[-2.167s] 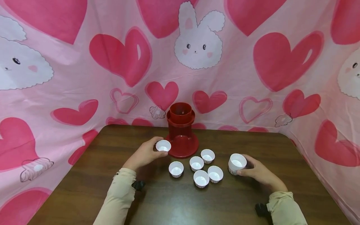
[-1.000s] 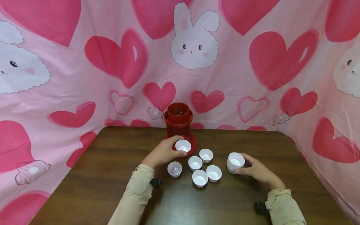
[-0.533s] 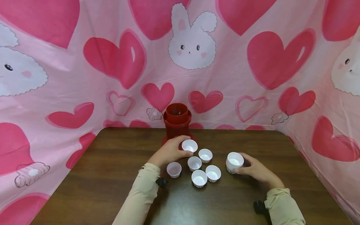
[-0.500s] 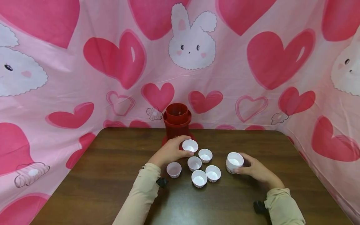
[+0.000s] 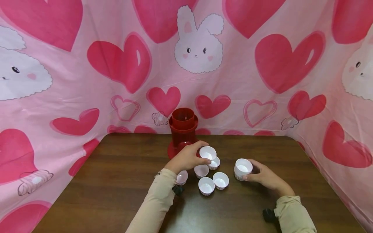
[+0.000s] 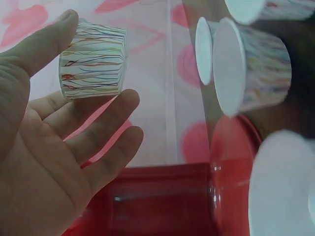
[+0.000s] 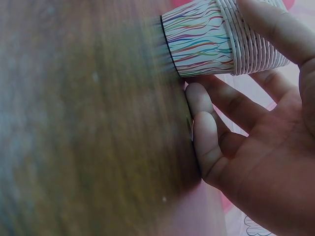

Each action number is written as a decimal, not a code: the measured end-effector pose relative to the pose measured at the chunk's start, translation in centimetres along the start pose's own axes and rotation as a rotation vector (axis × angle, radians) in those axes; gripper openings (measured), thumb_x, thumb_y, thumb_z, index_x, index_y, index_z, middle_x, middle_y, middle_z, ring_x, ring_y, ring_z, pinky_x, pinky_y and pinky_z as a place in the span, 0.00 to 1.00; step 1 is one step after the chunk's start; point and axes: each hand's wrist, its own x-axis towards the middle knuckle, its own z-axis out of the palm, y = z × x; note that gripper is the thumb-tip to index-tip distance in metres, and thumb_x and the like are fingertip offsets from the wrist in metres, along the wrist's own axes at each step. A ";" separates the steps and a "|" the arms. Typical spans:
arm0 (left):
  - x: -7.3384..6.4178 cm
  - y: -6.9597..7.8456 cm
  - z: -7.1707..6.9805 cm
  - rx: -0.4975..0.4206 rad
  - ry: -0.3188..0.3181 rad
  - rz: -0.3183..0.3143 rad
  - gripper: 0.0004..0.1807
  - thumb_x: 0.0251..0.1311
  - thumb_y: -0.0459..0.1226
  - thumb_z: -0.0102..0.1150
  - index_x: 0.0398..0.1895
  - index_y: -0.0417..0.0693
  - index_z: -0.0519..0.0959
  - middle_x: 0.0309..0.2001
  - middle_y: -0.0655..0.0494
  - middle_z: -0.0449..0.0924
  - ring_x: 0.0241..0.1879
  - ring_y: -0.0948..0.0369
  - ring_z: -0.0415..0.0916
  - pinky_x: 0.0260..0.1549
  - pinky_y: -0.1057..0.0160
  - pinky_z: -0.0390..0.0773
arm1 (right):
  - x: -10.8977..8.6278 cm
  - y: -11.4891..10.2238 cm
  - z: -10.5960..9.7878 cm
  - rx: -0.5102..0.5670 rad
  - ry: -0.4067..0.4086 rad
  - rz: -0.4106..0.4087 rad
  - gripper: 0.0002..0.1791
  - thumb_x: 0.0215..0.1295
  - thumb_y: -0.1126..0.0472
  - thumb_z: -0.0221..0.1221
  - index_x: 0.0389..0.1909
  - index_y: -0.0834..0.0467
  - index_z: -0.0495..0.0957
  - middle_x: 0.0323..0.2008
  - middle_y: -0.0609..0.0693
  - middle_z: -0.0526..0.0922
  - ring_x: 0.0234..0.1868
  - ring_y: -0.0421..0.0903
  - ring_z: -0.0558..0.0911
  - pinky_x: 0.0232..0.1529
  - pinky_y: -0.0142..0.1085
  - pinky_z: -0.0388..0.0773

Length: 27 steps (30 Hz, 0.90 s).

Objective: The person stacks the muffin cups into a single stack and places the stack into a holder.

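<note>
My left hand [image 5: 189,156] pinches a white paper baking cup [image 5: 208,153] between thumb and fingers, raised over the table beside the red stand. Coloured wavy lines run round this baking cup [image 6: 94,61] in the left wrist view. On the right, my right hand [image 5: 266,176] grips a stack of nested baking cups [image 5: 243,169] standing on the table. Many rims show on that stack [image 7: 216,39] in the right wrist view. Between the hands stand several single cups, among them a front cup [image 5: 206,186] and one touching it [image 5: 220,180]. My left hand partly hides others.
The red round stand [image 5: 183,129], with an open cylinder on top and a wide base, stands at the back of the brown wooden table [image 5: 116,181]. A pink heart-and-bunny cloth [image 5: 247,71] hangs behind and at both sides.
My left hand has carried its baking cup rightward, from left of the red stand's base to above the back single cup. My right hand keeps its grip on the stack, nearly still.
</note>
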 end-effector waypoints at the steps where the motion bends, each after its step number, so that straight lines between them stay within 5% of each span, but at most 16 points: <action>1: 0.1 0.2 0.2 -0.005 -0.004 -0.001 0.36 0.56 0.49 0.74 0.68 0.55 0.73 0.60 0.59 0.78 0.57 0.58 0.76 0.58 0.52 0.75 | 0.0 0.0 0.0 0.005 -0.001 0.000 0.37 0.62 0.65 0.69 0.69 0.69 0.65 0.54 0.61 0.78 0.53 0.51 0.76 0.50 0.35 0.74; 11: 2.0 1.7 2.1 0.011 -0.025 0.074 0.31 0.55 0.47 0.76 0.61 0.53 0.76 0.51 0.62 0.80 0.47 0.64 0.76 0.52 0.62 0.77 | 0.0 -0.2 0.0 -0.018 0.001 -0.002 0.37 0.61 0.64 0.70 0.69 0.68 0.65 0.54 0.60 0.77 0.53 0.53 0.75 0.51 0.37 0.74; 27: 3.8 3.0 4.4 0.051 -0.073 0.107 0.32 0.57 0.48 0.74 0.64 0.53 0.76 0.50 0.63 0.80 0.47 0.64 0.76 0.50 0.66 0.76 | 0.0 0.3 -0.1 -0.009 0.004 0.009 0.35 0.62 0.63 0.70 0.68 0.65 0.68 0.53 0.58 0.79 0.51 0.46 0.77 0.51 0.36 0.74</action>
